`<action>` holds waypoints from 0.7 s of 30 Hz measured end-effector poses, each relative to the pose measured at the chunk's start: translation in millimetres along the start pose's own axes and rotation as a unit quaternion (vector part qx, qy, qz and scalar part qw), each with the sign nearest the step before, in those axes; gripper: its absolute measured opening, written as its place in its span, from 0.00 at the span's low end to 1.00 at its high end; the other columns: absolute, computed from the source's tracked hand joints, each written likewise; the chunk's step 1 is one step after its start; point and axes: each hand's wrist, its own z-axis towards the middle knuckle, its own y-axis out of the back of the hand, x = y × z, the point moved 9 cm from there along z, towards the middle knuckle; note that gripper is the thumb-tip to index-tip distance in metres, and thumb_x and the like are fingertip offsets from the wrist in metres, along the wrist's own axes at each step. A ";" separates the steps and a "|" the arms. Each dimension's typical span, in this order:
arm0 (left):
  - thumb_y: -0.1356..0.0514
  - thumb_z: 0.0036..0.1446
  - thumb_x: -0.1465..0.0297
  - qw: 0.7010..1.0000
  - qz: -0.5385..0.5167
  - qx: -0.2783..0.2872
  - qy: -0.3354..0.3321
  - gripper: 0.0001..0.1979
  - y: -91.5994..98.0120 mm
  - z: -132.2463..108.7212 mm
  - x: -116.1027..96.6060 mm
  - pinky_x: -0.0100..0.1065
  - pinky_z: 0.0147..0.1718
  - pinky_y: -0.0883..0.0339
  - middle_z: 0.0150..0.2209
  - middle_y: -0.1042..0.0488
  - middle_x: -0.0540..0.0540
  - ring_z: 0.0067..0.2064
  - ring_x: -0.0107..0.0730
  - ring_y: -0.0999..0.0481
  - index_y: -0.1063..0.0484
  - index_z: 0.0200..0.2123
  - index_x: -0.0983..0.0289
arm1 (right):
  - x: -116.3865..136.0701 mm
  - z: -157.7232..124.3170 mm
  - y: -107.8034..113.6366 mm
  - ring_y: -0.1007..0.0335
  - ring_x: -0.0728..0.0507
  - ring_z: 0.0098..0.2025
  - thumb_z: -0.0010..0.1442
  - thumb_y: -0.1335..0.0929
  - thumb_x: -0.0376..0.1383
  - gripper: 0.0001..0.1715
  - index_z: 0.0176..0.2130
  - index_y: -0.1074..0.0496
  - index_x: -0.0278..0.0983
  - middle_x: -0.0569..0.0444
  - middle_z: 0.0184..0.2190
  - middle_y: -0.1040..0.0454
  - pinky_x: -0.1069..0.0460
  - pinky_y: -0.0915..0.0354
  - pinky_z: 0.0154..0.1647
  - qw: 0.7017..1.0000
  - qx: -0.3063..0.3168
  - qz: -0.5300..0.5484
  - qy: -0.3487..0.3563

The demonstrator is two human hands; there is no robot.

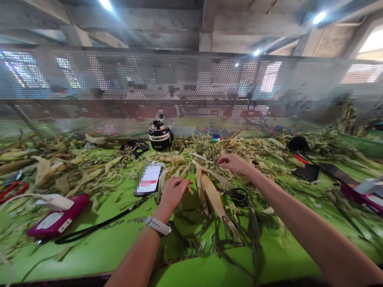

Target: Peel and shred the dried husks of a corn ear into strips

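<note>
My left hand (pixel 175 192), with a pale watch on its wrist, is near the middle of the green table (pixel 119 255), right of a lit phone (pixel 149 179). Its thumb and fingers are pressed together at a bit of husk too small to make out. My right hand (pixel 232 163) hovers over the husk scraps with its fingers curled together; what they hold, if anything, is hidden. Dry corn husks (pixel 211 191) lie between and below the hands. Black-handled scissors (pixel 239 196) rest to the right of these husks.
A black jug (pixel 159 136) stands before a perforated metal screen (pixel 191 91). Magenta devices (pixel 56 217) with white tops and cables sit at both sides. Red-handled scissors (pixel 13 191) lie far left. Husk piles (pixel 74 171) spread along the back. A black strap (pixel 110 220) crosses the left front.
</note>
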 end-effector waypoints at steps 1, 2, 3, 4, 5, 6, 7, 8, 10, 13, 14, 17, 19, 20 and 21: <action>0.44 0.48 0.66 1.000 -0.013 -0.008 0.001 0.10 1.1 0.0 0.3 0.37 0.43 0.39 0.31 0.25 0.54 0.40 0.38 0.29 0.23 0.22 0.59 | 1.8 0.2 -5.0 0.32 0.46 0.29 0.40 0.31 0.26 0.07 0.24 0.26 0.35 0.55 0.24 0.26 0.53 0.39 0.33 1.000 0.021 -0.019 0.009; 0.42 0.47 0.66 0.999 -0.028 -0.019 0.000 0.09 2.5 0.1 0.6 0.37 0.43 0.39 0.31 0.25 0.54 0.39 0.38 0.29 0.23 0.23 0.59 | 3.9 -0.2 -10.5 0.32 0.45 0.31 0.38 0.31 0.24 0.09 0.24 0.25 0.35 0.55 0.24 0.26 0.53 0.40 0.35 0.998 0.043 -0.043 0.020; 0.41 0.46 0.66 0.999 -0.044 -0.031 -0.004 0.08 4.3 0.2 0.5 0.38 0.44 0.39 0.31 0.25 0.54 0.39 0.38 0.29 0.23 0.23 0.60 | 6.2 -1.2 -16.6 0.32 0.44 0.33 0.36 0.31 0.23 0.12 0.24 0.24 0.36 0.54 0.25 0.25 0.52 0.40 0.36 0.994 0.065 -0.079 0.034; 0.41 0.45 0.67 0.997 -0.060 -0.043 -0.011 0.07 6.0 0.2 0.1 0.38 0.43 0.39 0.31 0.25 0.54 0.39 0.39 0.29 0.23 0.23 0.60 | 8.4 -2.6 -22.8 0.31 0.43 0.35 0.36 0.31 0.23 0.14 0.26 0.24 0.37 0.54 0.27 0.24 0.52 0.41 0.38 0.987 0.086 -0.130 0.050; 0.40 0.44 0.67 0.996 -0.074 -0.051 -0.019 0.06 7.1 0.1 -0.7 0.38 0.43 0.38 0.30 0.26 0.54 0.38 0.39 0.29 0.23 0.23 0.61 | 10.3 -4.2 -28.6 0.31 0.42 0.38 0.38 0.31 0.23 0.16 0.29 0.23 0.38 0.53 0.29 0.24 0.52 0.41 0.39 0.974 0.103 -0.191 0.068; 0.40 0.43 0.68 0.994 -0.086 -0.054 -0.028 0.06 7.5 -0.1 -1.8 0.39 0.42 0.38 0.30 0.26 0.54 0.38 0.39 0.29 0.23 0.23 0.60 | 11.8 -5.9 -33.4 0.31 0.42 0.39 0.41 0.32 0.24 0.17 0.32 0.23 0.39 0.52 0.31 0.24 0.52 0.42 0.40 0.956 0.115 -0.256 0.085; 0.40 0.43 0.68 0.994 -0.093 -0.055 -0.033 0.05 7.6 -0.2 -2.6 0.39 0.42 0.37 0.29 0.26 0.54 0.37 0.39 0.29 0.23 0.22 0.60 | 12.8 -7.2 -36.4 0.32 0.42 0.40 0.44 0.32 0.25 0.17 0.34 0.23 0.40 0.52 0.33 0.24 0.52 0.42 0.40 0.936 0.121 -0.315 0.099; 0.40 0.43 0.69 0.993 -0.097 -0.055 -0.035 0.05 7.6 -0.4 -2.9 0.39 0.41 0.37 0.29 0.27 0.54 0.37 0.40 0.29 0.23 0.22 0.60 | 13.8 -7.9 -36.7 0.32 0.41 0.41 0.47 0.33 0.27 0.15 0.34 0.23 0.41 0.51 0.34 0.24 0.52 0.42 0.40 0.920 0.118 -0.359 0.108; 0.40 0.43 0.69 0.993 -0.100 -0.058 -0.034 0.05 8.1 -1.0 -3.2 0.40 0.42 0.37 0.30 0.27 0.54 0.37 0.40 0.29 0.23 0.22 0.60 | 17.7 -7.5 -29.7 0.32 0.40 0.42 0.50 0.33 0.30 0.11 0.32 0.23 0.41 0.49 0.35 0.25 0.51 0.42 0.41 0.909 0.088 -0.390 0.118; 0.40 0.44 0.70 0.992 -0.104 -0.065 -0.041 0.04 9.9 -2.1 -5.3 0.40 0.45 0.38 0.31 0.26 0.54 0.40 0.40 0.29 0.24 0.23 0.60 | 25.5 -6.0 -11.9 0.34 0.40 0.44 0.51 0.32 0.31 0.07 0.30 0.23 0.39 0.48 0.38 0.26 0.49 0.43 0.45 0.918 0.041 -0.367 0.145; 0.40 0.44 0.70 0.991 -0.108 -0.067 -0.044 0.05 10.5 -2.5 -6.2 0.40 0.46 0.38 0.32 0.26 0.54 0.40 0.40 0.29 0.24 0.23 0.60 | 27.3 -5.1 -5.1 0.34 0.40 0.44 0.51 0.33 0.31 0.07 0.30 0.23 0.39 0.48 0.39 0.26 0.49 0.43 0.46 0.924 0.029 -0.348 0.155; 0.40 0.45 0.71 0.989 -0.122 -0.068 -0.046 0.05 11.9 -3.3 -8.7 0.40 0.48 0.39 0.34 0.26 0.54 0.42 0.39 0.29 0.23 0.24 0.60 | 28.5 -0.4 24.1 0.33 0.41 0.42 0.53 0.34 0.30 0.07 0.28 0.24 0.37 0.49 0.36 0.25 0.48 0.42 0.46 0.952 -0.040 -0.257 0.159; 0.40 0.45 0.71 0.988 -0.136 -0.066 -0.041 0.04 12.4 -3.5 -9.3 0.40 0.49 0.40 0.34 0.26 0.54 0.42 0.39 0.29 0.23 0.24 0.61 | 23.5 2.0 49.9 0.32 0.42 0.38 0.52 0.33 0.33 0.05 0.27 0.26 0.37 0.51 0.31 0.25 0.48 0.40 0.44 0.970 -0.121 -0.165 0.127; 0.40 0.45 0.71 0.987 -0.143 -0.066 -0.039 0.04 12.5 -3.4 -9.3 0.40 0.49 0.40 0.34 0.26 0.54 0.42 0.39 0.29 0.23 0.24 0.61 | 18.7 2.1 60.9 0.32 0.43 0.35 0.51 0.32 0.34 0.05 0.26 0.27 0.36 0.52 0.28 0.26 0.48 0.39 0.42 0.977 -0.157 -0.106 0.101; 0.39 0.45 0.72 0.986 -0.150 -0.067 -0.037 0.04 12.7 -3.4 -9.1 0.40 0.49 0.40 0.35 0.26 0.54 0.43 0.39 0.29 0.23 0.24 0.61 | 13.2 1.5 69.0 0.32 0.45 0.32 0.50 0.31 0.36 0.05 0.25 0.28 0.36 0.54 0.26 0.27 0.48 0.38 0.39 0.980 -0.184 -0.036 0.072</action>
